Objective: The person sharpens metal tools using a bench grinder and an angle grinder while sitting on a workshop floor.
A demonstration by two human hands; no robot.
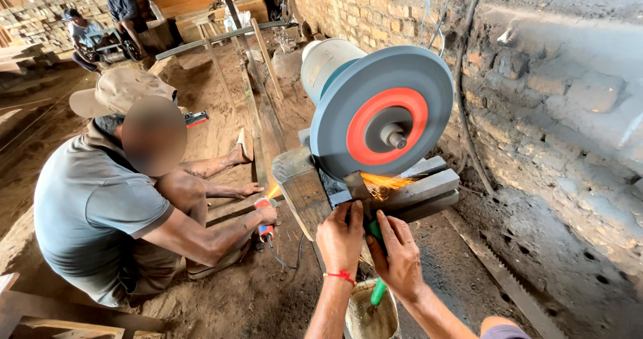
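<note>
Both my hands are closed on the green-handled chisel: left hand pinching the blade near the tip, right hand wrapped round the handle, steel edge pressed against the lower rim of the grey grinding wheel. Sparks are coming off at the contact, so I judge grinding is mid-pass, not finished; bevel state hidden. A bucket sits right below my wrists, and a seated person works to my left.
</note>
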